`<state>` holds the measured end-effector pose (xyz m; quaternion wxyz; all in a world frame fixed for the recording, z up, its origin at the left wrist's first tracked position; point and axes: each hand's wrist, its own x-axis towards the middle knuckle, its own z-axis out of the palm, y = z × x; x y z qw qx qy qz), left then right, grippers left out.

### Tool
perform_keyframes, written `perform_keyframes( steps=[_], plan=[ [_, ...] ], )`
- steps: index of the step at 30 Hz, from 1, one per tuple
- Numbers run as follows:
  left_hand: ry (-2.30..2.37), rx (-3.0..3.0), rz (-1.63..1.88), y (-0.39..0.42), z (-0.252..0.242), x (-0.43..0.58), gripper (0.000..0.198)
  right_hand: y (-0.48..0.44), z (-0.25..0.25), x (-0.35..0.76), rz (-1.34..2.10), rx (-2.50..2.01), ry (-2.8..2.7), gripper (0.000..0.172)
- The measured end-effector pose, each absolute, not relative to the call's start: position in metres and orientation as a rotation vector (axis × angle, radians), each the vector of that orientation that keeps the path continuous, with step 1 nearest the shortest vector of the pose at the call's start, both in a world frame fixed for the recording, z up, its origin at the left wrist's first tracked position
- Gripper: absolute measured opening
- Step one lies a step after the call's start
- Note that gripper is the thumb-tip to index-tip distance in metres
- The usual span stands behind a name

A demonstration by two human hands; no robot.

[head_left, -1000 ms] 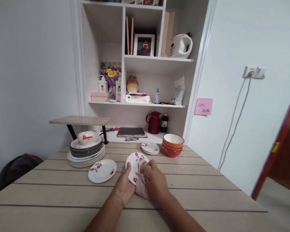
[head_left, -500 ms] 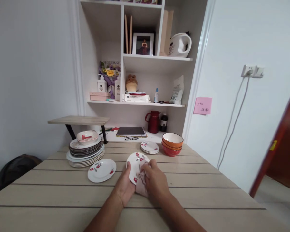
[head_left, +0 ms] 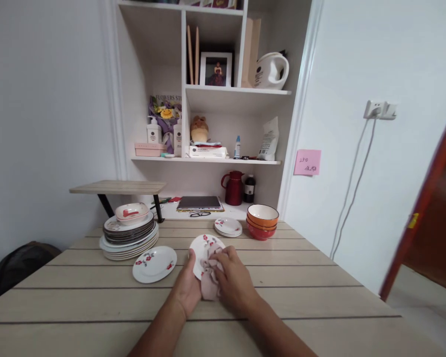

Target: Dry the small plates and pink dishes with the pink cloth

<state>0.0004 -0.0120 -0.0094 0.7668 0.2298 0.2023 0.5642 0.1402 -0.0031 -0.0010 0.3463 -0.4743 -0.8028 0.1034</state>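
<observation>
A small white plate with red flowers [head_left: 198, 252] is tilted up above the table, its left edge gripped by my left hand [head_left: 188, 283], thumb over the rim. My right hand [head_left: 233, 277] is closed on a crumpled pale pink cloth [head_left: 209, 283] and presses it against the plate's face, covering the lower right part. To the left, an oval flowered plate [head_left: 154, 265] lies flat on the table. Beyond my hands sits a short stack of small flowered plates [head_left: 228, 226].
Orange and red bowls [head_left: 262, 223] are stacked at the back right. A tall stack of plates [head_left: 128, 235], topped by a square dish [head_left: 131, 213], stands at the left by a small raised shelf [head_left: 119, 187]. Behind are a laptop [head_left: 199, 202] and a red jug [head_left: 234, 188].
My right hand has shifted the cloth left across the plate, and more of the cloth now shows spread over its face. The view has turned slightly to the right.
</observation>
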Motion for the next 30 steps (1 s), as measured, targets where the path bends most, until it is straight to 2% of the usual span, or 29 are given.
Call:
perform_keyframes(
  steps=[4,10,16,21,26,30],
  plan=[
    [0.491,0.523,1.221,-0.012,-0.009,-0.010,0.057,-0.010,-0.009,0.135,0.470,-0.996,-2.241,0.059],
    [0.530,0.602,1.067,-0.013,-0.018,-0.001,0.054,0.005,-0.003,0.141,0.653,-0.875,-2.032,0.035],
    [0.377,0.556,1.127,-0.010,-0.020,0.004,0.054,0.020,-0.006,0.146,0.350,-1.120,-1.944,0.039],
    [0.385,0.457,1.335,-0.005,-0.019,-0.006,0.059,0.006,-0.016,0.149,0.147,-1.373,-2.109,0.028],
    [0.429,0.536,1.209,-0.011,-0.018,-0.003,0.059,-0.001,-0.010,0.133,0.135,-1.079,-2.258,0.041],
    [0.433,0.560,1.123,-0.015,-0.018,0.006,0.064,0.010,0.003,0.132,0.102,-1.142,-2.053,0.045]
  ],
)
